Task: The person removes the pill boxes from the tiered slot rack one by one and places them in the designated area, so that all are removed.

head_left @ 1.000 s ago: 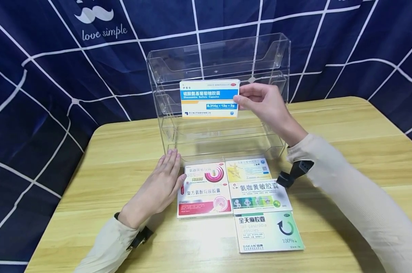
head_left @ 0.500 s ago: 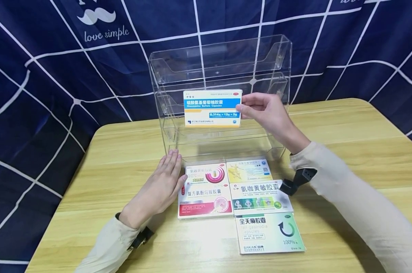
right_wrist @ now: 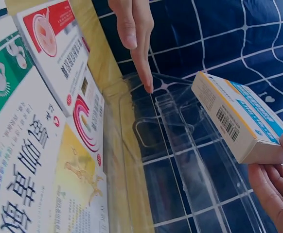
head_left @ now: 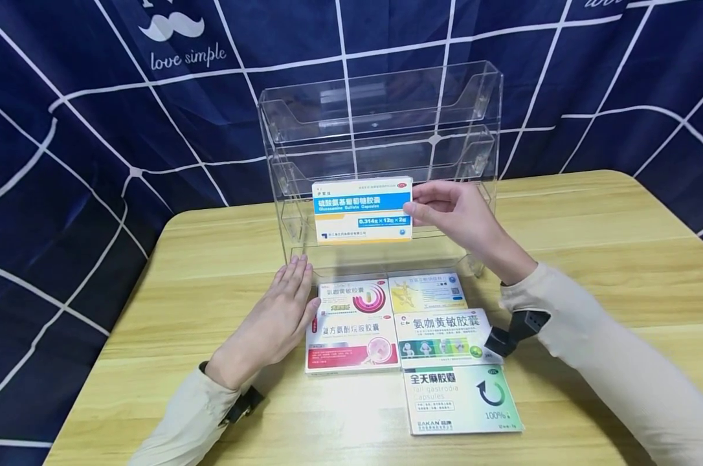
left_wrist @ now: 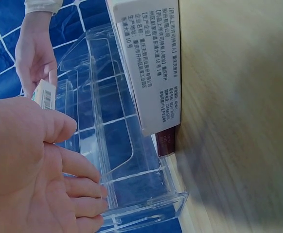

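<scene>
My right hand (head_left: 468,220) pinches the right end of a white, blue and orange medicine box (head_left: 363,210), thumb in front. The box is upright, face toward me, before the lower tiers of a clear acrylic rack (head_left: 293,178). In the right wrist view, the barcode side of the medicine box (right_wrist: 229,119) shows. My left hand (head_left: 264,327) lies with straight fingers by the rack's front left corner, beside the red-and-white medicine boxes (head_left: 351,343). Whether its fingertips touch the rack I cannot tell. The left wrist view shows that palm (left_wrist: 34,174) holding nothing.
Several medicine boxes lie flat before the rack: a yellow-and-white box (head_left: 426,292), a white-and-green box (head_left: 445,330) and a green capsule box (head_left: 462,401) among them. The wooden table (head_left: 212,259) meets a dark blue gridded cloth (head_left: 200,129) behind.
My right hand has lowered the medicine box from in front of the middle tier toward the lower tiers. The left hand stays where it was; the head view has shifted slightly.
</scene>
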Available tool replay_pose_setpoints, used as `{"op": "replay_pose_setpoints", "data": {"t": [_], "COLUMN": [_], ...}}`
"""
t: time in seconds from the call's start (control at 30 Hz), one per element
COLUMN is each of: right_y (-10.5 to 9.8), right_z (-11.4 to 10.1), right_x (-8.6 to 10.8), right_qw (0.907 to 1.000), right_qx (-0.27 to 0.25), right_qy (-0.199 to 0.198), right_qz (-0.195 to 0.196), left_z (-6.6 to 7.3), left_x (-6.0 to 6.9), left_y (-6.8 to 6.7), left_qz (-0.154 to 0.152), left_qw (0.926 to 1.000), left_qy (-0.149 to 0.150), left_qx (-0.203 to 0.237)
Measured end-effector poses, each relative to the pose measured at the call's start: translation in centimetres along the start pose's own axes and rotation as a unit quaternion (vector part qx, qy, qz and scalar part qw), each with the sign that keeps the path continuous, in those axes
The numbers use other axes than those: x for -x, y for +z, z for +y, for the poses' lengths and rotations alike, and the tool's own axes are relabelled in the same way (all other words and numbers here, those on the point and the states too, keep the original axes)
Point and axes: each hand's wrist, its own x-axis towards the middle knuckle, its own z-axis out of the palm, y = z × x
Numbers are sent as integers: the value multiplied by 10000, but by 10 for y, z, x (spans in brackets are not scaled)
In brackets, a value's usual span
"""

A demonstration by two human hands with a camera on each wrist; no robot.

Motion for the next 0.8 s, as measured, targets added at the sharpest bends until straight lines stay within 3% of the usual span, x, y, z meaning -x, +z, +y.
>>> {"op": "replay_pose_setpoints", "data": {"t": [0.23, 0.57, 0.8], "right_y": [0, 1, 1], "right_z": [1, 9, 13], "right_x": [10, 18, 26], "right_qw": [9997, 9995, 9985], "right_qx": [-32, 15, 144], "right_qy": [214, 120, 309], "right_qz": [-82, -300, -428], "left_z": [0, 0, 0], "left_x": [-1, -1, -1], "left_y": [0, 1, 1], "left_qz": [24, 87, 112], "left_qw": [10000, 10000, 9999], "left_qy": [9, 9, 30], "left_qx": [26, 45, 25]}}
